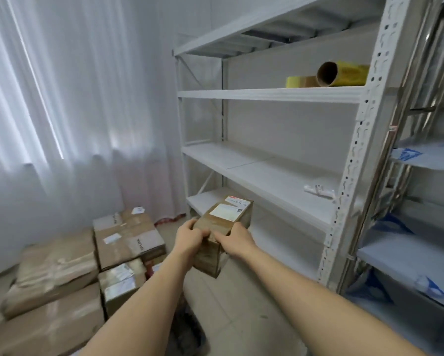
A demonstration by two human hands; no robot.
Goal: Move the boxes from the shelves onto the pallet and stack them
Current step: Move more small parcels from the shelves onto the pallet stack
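A small brown cardboard box (222, 222) with white shipping labels on top is held in the air in front of the lower shelves of a white metal rack (267, 95). My left hand (188, 236) grips its near left corner and my right hand (232, 238) grips its near right edge. Several larger taped cardboard boxes (127, 237) lie packed side by side on the floor at the lower left; the pallet under them is hidden.
Yellow tape rolls (341, 73) lie on an upper shelf and a small white object (318, 190) on a middle one. A second rack (421, 160) with blue and white packets stands at the right. White curtains (61, 111) hang at the left. A dark object (187, 330) lies on the floor.
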